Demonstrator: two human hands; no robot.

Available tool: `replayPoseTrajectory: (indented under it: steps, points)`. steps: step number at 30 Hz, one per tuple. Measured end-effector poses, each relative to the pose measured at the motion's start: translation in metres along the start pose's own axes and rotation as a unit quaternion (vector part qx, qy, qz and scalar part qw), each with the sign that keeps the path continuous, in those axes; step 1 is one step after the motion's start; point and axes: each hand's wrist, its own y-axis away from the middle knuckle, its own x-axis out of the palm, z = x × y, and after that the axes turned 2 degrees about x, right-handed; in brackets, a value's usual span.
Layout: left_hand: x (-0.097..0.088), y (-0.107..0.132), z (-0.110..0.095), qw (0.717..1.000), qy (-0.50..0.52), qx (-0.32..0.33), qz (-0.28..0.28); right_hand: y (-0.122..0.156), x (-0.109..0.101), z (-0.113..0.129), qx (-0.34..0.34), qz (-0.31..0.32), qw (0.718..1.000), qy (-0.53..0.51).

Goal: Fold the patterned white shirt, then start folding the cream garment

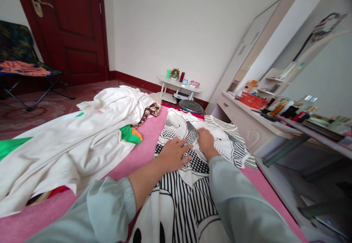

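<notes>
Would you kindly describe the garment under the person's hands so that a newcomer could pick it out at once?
On the pink cover, look right, toward the pale dresser. There the garment lies spread beneath the left hand and right hand. Its black dots and stripes set it apart from the plain white cloth to its left.

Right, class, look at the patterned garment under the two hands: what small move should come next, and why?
I'd probably smooth the patterned garment outward with the left hand: it already lies spread-fingered on it, while the right hand is curled close by, and the garment looks rumpled between them.
</notes>
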Motion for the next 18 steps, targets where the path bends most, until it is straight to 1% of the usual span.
replayPoseTrajectory:
  steps: [1,2,3,4,6,7,8,9,10,13,18]
  points:
    - [-0.001,-0.001,0.004,0.998,0.056,-0.014,-0.017,0.0,0.001,-0.001,0.0,0.005,1.0,0.0]
    - [-0.001,-0.003,0.009,0.99,0.126,-0.042,-0.043,0.001,0.002,-0.002,-0.002,0.01,1.0,-0.001]
    - [-0.002,-0.005,0.016,0.972,0.205,-0.084,-0.079,0.004,0.002,-0.002,-0.006,0.015,1.0,-0.003]
    - [-0.001,-0.007,0.023,0.941,0.286,-0.135,-0.123,0.007,0.001,-0.001,-0.011,0.02,1.0,-0.006]
    - [0.0,-0.01,0.037,0.853,0.418,-0.229,-0.214,0.018,-0.001,0.002,-0.012,0.026,1.0,-0.007]
    - [0.001,-0.01,0.043,0.813,0.462,-0.254,-0.246,0.024,-0.003,0.005,-0.009,0.028,1.0,-0.007]
    - [0.002,-0.01,0.047,0.787,0.491,-0.265,-0.264,0.032,-0.005,0.007,-0.004,0.031,0.999,-0.006]
    - [0.003,-0.009,0.049,0.775,0.508,-0.264,-0.269,0.04,-0.008,0.009,0.001,0.038,0.999,-0.007]
    - [0.003,-0.006,0.05,0.774,0.516,-0.256,-0.263,0.048,-0.011,0.011,0.003,0.049,0.999,-0.01]
    - [0.0,0.006,0.041,0.795,0.515,-0.232,-0.221,0.076,-0.022,0.013,-0.011,0.097,0.995,-0.032]
    - [-0.015,0.043,0.021,0.815,0.509,-0.218,-0.172,0.125,-0.044,0.005,-0.055,0.142,0.985,-0.078]
